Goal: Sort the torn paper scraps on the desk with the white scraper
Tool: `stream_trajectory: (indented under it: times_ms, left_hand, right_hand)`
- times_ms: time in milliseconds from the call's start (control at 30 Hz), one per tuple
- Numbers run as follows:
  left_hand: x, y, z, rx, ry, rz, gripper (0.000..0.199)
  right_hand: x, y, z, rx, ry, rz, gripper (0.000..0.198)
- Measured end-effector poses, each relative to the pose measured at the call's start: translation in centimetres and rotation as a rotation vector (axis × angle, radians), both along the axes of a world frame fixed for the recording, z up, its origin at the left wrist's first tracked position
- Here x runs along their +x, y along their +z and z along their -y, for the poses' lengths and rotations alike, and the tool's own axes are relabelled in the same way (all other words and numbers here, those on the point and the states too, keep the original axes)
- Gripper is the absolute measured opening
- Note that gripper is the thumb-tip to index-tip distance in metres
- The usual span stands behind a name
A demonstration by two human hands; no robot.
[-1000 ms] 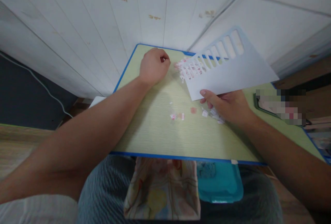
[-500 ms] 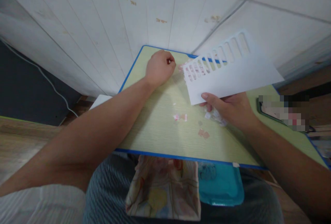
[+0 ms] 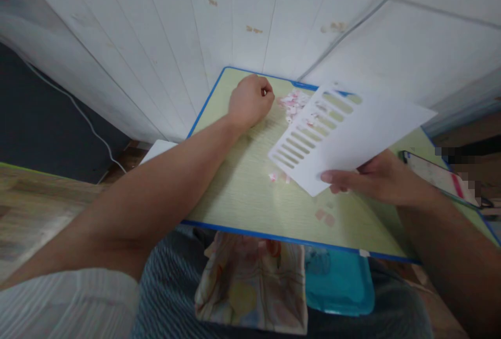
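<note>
In my right hand (image 3: 371,177) is a white sheet (image 3: 352,143) with a row of rounded slots cut along one edge. My thumb lies on top of it and my fingers are underneath. The sheet is tilted above the table and partly covers a heap of small pink and white pieces (image 3: 295,101). My left hand (image 3: 250,101) rests at the table's back left, beside that heap, its fingers curled closed; whatever they may hold is hidden. Small pink and white scraps (image 3: 274,177) lie below the sheet's corner. Some pinkish pieces (image 3: 325,217) lie closer to the front edge.
The light green table (image 3: 235,193) has a blue rim and stands against a white plank wall (image 3: 242,10). A phone (image 3: 438,177) lies at its right side. Below the front edge are a patterned cloth bag (image 3: 252,287) and a turquoise plastic container (image 3: 344,287).
My right hand has swung the sheet's slotted edge down and towards me, uncovering more of the heap. My left hand stays closed at the same spot on the table. The view has shifted slightly.
</note>
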State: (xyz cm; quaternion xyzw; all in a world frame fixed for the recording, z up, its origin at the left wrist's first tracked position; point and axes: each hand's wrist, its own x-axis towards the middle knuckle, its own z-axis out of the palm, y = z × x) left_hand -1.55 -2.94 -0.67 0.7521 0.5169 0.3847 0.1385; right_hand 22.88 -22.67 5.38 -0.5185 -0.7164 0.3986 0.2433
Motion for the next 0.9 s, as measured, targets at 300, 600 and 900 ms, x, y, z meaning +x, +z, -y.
stream_trajectory:
  times_ms: [300,600,900]
  left_hand:
    - [0.0,0.0,-0.1,-0.001,-0.019,0.039,0.017]
    - [0.0,-0.1,-0.2,-0.016,-0.029,0.051,0.017]
    - [0.1,0.0,0.0,-0.015,-0.024,0.024,0.016]
  right_hand:
    - [-3.8,-2.1,-0.8,0.119,-0.264,-0.032,0.041]
    - [1.1,-0.1,-0.9,-0.060,-0.052,0.070,0.055]
    - [-3.4,-2.1,-0.9,0.154,-0.262,-0.038,0.050]
